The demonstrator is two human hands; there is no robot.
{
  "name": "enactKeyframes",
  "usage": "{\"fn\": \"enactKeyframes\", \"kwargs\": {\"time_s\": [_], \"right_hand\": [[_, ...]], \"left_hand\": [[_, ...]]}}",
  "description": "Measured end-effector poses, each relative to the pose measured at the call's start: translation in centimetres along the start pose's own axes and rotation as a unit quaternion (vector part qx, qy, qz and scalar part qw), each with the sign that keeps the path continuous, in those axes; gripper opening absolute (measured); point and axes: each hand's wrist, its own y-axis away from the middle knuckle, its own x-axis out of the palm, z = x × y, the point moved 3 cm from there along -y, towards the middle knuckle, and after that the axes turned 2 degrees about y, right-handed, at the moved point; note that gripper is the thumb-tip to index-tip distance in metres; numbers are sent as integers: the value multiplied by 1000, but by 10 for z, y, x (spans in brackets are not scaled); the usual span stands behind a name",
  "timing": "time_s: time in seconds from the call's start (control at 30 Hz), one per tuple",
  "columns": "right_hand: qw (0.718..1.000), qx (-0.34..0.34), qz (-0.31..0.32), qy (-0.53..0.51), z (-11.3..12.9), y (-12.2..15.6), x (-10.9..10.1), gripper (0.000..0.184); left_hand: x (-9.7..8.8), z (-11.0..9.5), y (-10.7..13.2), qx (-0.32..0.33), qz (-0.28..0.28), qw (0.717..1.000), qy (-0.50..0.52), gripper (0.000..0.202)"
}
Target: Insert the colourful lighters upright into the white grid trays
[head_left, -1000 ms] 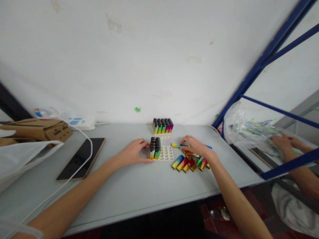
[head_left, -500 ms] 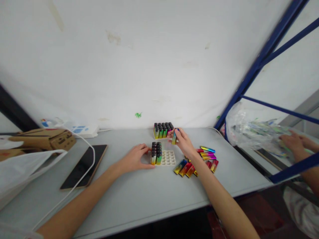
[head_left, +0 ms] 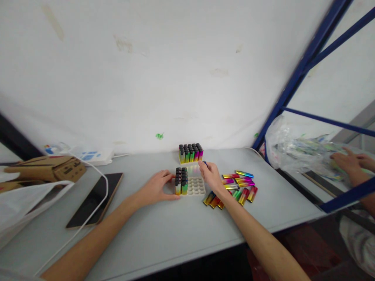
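Observation:
A white tray (head_left: 196, 187) with round-edged pockets lies on the table, its left part filled with upright black-topped lighters (head_left: 181, 181). My left hand (head_left: 159, 186) grips the tray's left end, thumb at the front corner and fingers at the back. Over the tray's right back corner, my right hand (head_left: 211, 177) is closed on a lighter (head_left: 205, 163); only its dark blue end shows, the rest is hidden by the fingers. Right of the tray lies a loose pile of shiny coloured lighters (head_left: 244, 182), partly behind my right forearm.
A second tray full of upright lighters (head_left: 191, 153) stands by the wall. On the left are a tablet-like black device (head_left: 95, 201), a white cable (head_left: 107, 187), a cardboard box (head_left: 55, 169) and a white bag (head_left: 32, 207). Beyond the blue rack frame (head_left: 293, 86), another person's hands (head_left: 350, 162) touch clear plastic bags.
My right hand has turned and come down slightly toward the tray, and the lighter in it is now mostly covered. My left hand keeps its hold. The view has shifted slightly.

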Motion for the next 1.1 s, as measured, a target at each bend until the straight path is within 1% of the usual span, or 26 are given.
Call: {"fn": "enactKeyframes", "kwargs": {"time_s": [0.1, 0.2, 0.27, 0.37, 0.43, 0.5, 0.53, 0.63, 0.7, 0.8, 0.9, 1.0, 1.03, 1.1], "right_hand": [[999, -1, -36, 36, 0, 1, -2, 44], [998, -11, -40, 54, 3, 2, -4, 40], [998, -18, -24, 50, 4, 3, -5, 41], [997, -43, 19, 57, 5, 3, -5, 44], [991, -87, 37, 92, 6, 4, -4, 44], [979, -134, 44, 145, 8, 5, -3, 45], [973, -147, 49, 169, 9, 6, -3, 45], [966, -138, 70, 205, 9, 5, -2, 46], [967, -134, 69, 206, 10, 5, -3, 47], [967, -149, 65, 194, 11, 4, -5, 47], [965, -160, 100, 181, 9, 3, -2, 43], [953, -182, 136, 200, 8, 2, 1, 41], [950, -188, 137, 207, 8, 2, 0, 41], [953, -187, 118, 208, 8, 1, -3, 39]], "left_hand": [[1, 0, 0, 3, -1, 1000, 4, 57], [1, 1, 0, 0, -3, 1000, 8, 58], [1, 1, 0, -3, -5, 1000, 9, 58], [0, 1, 0, -3, -4, 1000, 13, 58], [-1, 1, 0, -2, 0, 1000, 21, 59], [-2, 0, -1, -3, 2, 1000, 30, 59], [-2, 0, -1, -3, 3, 999, 32, 59], [-3, 0, -1, 2, 6, 999, 33, 59], [-2, -1, 0, 6, 5, 999, 34, 60], [-2, -1, 0, 4, 5, 999, 33, 62], [-3, -2, 0, 0, 10, 999, 30, 61], [-3, -2, 0, 1, 9, 999, 31, 60], [-3, -2, 0, 2, 7, 999, 32, 60], [-2, -1, 0, 2, 3, 1000, 31, 60]]}}
